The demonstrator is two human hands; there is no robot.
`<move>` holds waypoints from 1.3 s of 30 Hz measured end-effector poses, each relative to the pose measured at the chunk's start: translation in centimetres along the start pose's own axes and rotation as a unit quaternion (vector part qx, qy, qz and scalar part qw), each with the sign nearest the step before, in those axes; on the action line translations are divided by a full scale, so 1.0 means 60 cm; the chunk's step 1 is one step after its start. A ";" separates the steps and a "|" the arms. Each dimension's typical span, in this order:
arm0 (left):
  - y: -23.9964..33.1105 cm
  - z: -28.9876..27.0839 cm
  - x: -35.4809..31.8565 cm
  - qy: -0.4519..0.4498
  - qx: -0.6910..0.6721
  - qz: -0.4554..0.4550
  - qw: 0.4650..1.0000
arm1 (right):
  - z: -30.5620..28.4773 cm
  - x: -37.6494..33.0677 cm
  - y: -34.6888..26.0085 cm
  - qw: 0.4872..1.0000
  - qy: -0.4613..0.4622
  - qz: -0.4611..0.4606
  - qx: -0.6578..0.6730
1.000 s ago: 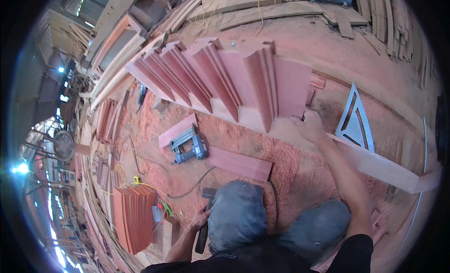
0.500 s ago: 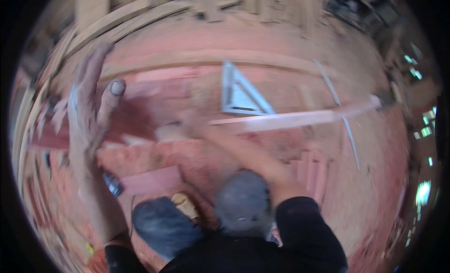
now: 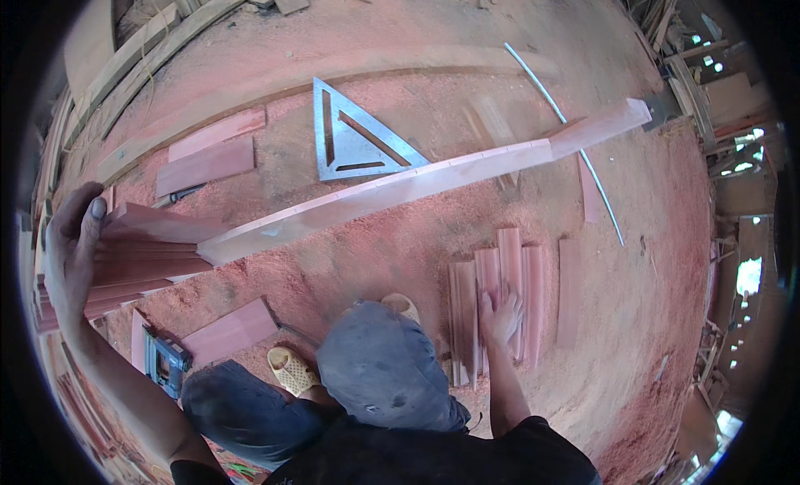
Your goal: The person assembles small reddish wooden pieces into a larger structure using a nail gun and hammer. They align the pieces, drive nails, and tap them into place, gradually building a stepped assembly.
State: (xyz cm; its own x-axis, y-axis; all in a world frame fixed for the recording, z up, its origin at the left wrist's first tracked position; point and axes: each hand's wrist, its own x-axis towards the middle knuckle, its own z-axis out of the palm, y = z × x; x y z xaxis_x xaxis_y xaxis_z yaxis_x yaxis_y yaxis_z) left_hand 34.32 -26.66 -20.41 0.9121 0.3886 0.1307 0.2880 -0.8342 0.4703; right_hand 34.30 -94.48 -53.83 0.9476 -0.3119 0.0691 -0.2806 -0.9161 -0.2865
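My left hand [image 3: 73, 252] rests against the left ends of a row of reddish wooden slats [image 3: 146, 268], fingers bent at the top and thumb apart from them. Those slats lie close together by the left end of a long pale-edged board [image 3: 375, 193], which bears small marks along its edge. My right hand [image 3: 500, 317] lies with parted fingers on a bundle of grooved reddish wooden strips [image 3: 510, 260] on the ground to the right of my knees. Whether its fingertips grip a strip cannot be made out. A metal triangular square [image 3: 323, 164] touches the board's far side.
A blue power tool [image 3: 169, 362] and a flat reddish board [image 3: 232, 333] lie left of my legs. Across the long board's right part runs a thin pale rod [image 3: 600, 185]. A long beam [image 3: 333, 81] lies beyond the square; timber [image 3: 158, 47] is piled far left.
My left hand has come down from its raised position onto the slat ends. My right hand has moved from the long board back to the strips. The view has shifted too.
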 end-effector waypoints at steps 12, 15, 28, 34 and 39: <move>0.080 -0.007 -0.006 0.008 0.026 0.055 0.998 | 0.053 -0.013 0.107 0.985 -0.166 0.038 -0.026; 0.076 -0.009 -0.006 0.015 0.013 0.085 0.996 | 0.079 -0.041 0.112 0.983 -0.073 0.100 0.135; 0.075 0.002 -0.009 0.033 -0.010 0.097 0.995 | 0.018 -0.096 -0.027 0.994 -0.071 0.065 -0.058; 0.072 0.004 -0.009 0.029 0.013 0.094 0.995 | 0.068 -0.065 0.028 0.988 -0.040 0.103 0.107; 0.056 0.004 0.001 0.043 0.046 0.119 0.991 | 0.021 0.006 0.052 0.969 -0.162 0.132 0.133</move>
State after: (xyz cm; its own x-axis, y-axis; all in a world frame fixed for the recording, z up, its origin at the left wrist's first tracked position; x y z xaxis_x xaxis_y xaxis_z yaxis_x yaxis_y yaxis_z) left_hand 35.44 -29.54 -19.05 0.9303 0.2053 0.3041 0.0969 -0.9368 0.3362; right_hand 33.96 -97.12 -55.86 0.8581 -0.3920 -0.3317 -0.5119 -0.7042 -0.4921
